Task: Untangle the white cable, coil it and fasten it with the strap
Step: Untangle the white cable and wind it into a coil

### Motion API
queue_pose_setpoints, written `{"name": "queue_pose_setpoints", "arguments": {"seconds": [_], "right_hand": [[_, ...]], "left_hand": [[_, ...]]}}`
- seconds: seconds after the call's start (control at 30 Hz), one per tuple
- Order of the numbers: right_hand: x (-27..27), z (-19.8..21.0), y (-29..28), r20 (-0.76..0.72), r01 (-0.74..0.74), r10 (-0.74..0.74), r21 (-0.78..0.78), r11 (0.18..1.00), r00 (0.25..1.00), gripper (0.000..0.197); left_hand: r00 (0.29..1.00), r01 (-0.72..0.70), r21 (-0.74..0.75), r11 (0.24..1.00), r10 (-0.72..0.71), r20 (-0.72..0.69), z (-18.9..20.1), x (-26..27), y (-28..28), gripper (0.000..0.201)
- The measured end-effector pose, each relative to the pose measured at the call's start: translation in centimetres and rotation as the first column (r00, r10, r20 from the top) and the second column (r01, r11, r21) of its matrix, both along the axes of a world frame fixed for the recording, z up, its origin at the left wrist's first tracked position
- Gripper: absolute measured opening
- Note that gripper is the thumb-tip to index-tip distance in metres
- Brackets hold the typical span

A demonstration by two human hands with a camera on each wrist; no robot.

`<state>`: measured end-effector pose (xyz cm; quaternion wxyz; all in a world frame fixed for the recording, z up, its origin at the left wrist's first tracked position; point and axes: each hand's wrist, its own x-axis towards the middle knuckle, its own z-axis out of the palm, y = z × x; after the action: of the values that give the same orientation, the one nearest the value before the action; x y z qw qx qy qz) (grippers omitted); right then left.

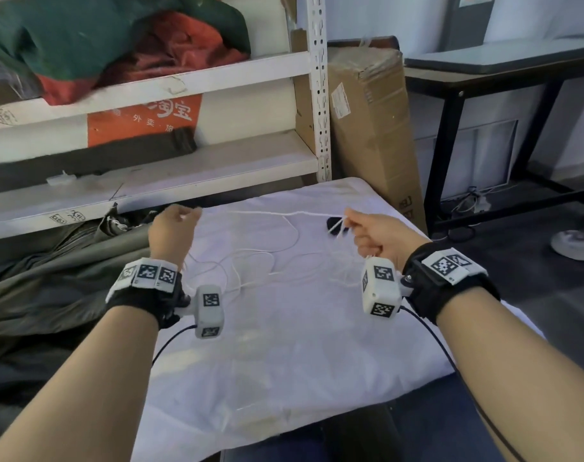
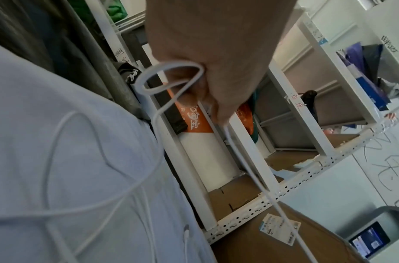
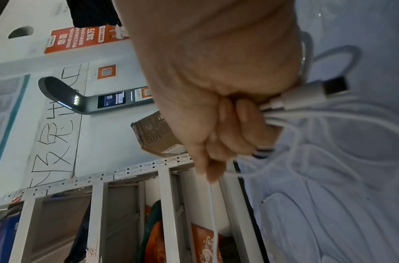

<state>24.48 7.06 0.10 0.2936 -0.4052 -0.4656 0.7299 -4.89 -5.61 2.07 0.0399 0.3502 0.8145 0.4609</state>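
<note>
A thin white cable (image 1: 270, 213) runs taut between my two raised hands above a white cloth (image 1: 300, 355). My left hand (image 1: 187, 217) grips it in a fist, and a small loop of cable (image 2: 169, 78) pokes out beside the fingers. My right hand (image 1: 353, 225) holds several gathered strands in a fist, and the USB plug (image 3: 315, 92) sticks out of it. Slack loops of the cable (image 1: 250, 261) lie on the cloth between the wrists. A black strap (image 1: 333, 223) lies on the cloth just left of the right hand's fingers.
A white metal shelf (image 1: 320, 95) holding clothes stands behind the cloth. A tall cardboard box (image 1: 370, 128) leans at the back right, next to a dark table (image 1: 483, 81). Grey-green fabric (image 1: 50, 288) is piled at the left. A person's shoe (image 1: 573, 245) is at the right.
</note>
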Motion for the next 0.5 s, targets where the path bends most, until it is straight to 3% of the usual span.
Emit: {"name": "queue_pose_setpoints", "arguments": {"seconds": [0.1, 0.2, 0.27, 0.33, 0.43, 0.5], "right_hand": [[0.0, 0.7, -1.3, 0.099, -0.255, 0.258, -0.035, 0.966, 0.961, 0.029], [0.2, 1.3, -2.3, 0.203, -0.426, 0.423, -0.034, 0.904, 0.883, 0.025], [0.0, 1.5, -2.7, 0.211, -0.465, 0.460, -0.027, 0.885, 0.863, 0.031], [-0.4, 1.6, -2.8, 0.199, -0.468, 0.463, -0.027, 0.883, 0.864, 0.037], [-1.0, 1.6, -2.9, 0.136, -0.469, 0.471, -0.046, 0.882, 0.872, 0.042], [-1.4, 1.5, -2.8, 0.092, -0.473, 0.476, -0.061, 0.879, 0.874, 0.043]], "left_hand": [[0.992, -0.069, 0.162, 0.984, 0.084, -0.092, 0.3, -0.1, 0.9, 0.026], [0.991, -0.043, 0.191, 0.981, 0.066, -0.116, 0.2, -0.6, 1.6, 0.024], [0.986, -0.030, 0.116, 0.993, 0.048, -0.161, -0.3, -0.8, 1.6, 0.019], [0.977, -0.018, -0.067, 0.998, 0.003, -0.214, -1.0, -0.7, 1.6, 0.016], [0.945, 0.042, -0.331, 0.943, -0.145, -0.293, -2.0, 0.1, 1.9, 0.030], [0.919, 0.118, -0.280, 0.953, -0.212, -0.334, -1.8, 2.0, 2.1, 0.041]]}}
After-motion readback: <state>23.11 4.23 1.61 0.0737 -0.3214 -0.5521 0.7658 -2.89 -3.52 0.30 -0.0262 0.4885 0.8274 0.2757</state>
